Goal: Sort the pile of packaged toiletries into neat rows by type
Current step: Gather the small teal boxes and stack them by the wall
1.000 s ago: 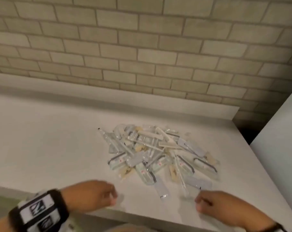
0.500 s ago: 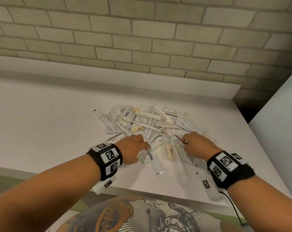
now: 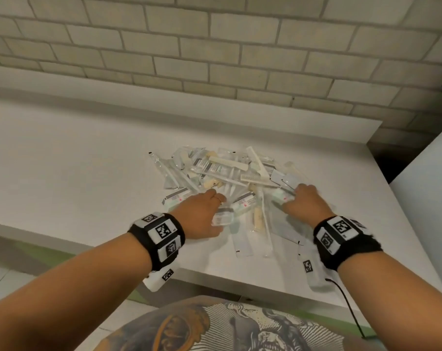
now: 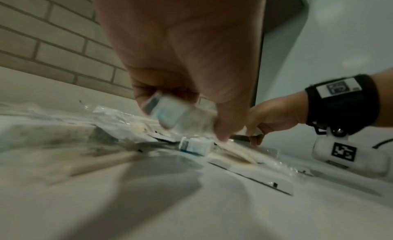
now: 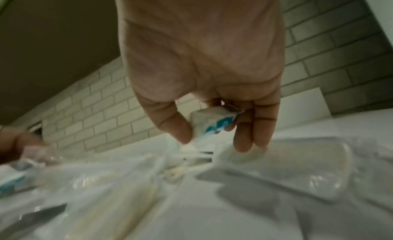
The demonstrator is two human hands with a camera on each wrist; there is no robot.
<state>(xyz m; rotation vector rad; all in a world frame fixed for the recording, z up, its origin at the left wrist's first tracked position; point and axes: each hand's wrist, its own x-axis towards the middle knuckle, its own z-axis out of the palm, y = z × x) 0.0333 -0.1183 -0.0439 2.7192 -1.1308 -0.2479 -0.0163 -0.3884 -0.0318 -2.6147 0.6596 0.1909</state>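
A pile of clear-wrapped toiletries (image 3: pixel 222 173) lies mid-counter: white combs (image 3: pixel 257 163), toothbrushes (image 3: pixel 265 224), small white-and-blue tubes (image 3: pixel 242 205). My left hand (image 3: pixel 204 211) is at the pile's near-left edge and pinches a small wrapped packet (image 3: pixel 222 219), seen blurred as a packet (image 4: pixel 180 115) between thumb and fingers in the left wrist view. My right hand (image 3: pixel 303 201) is at the pile's right side and pinches a white-and-blue tube (image 5: pixel 212 124), the tube (image 3: pixel 280 196) poking out left of the knuckles.
The white counter (image 3: pixel 75 178) runs along a pale brick wall (image 3: pixel 214 41) with a low white upstand. A white cabinet side (image 3: pixel 427 198) stands at the right. The counter's front edge (image 3: pixel 88 249) is close below my wrists. A wrapped tube (image 4: pixel 195 145) lies under the left hand.
Both hands went from the counter's front edge into the pile. Each has taken hold of a small packet since half a second ago; the right hand has shifted slightly farther right.
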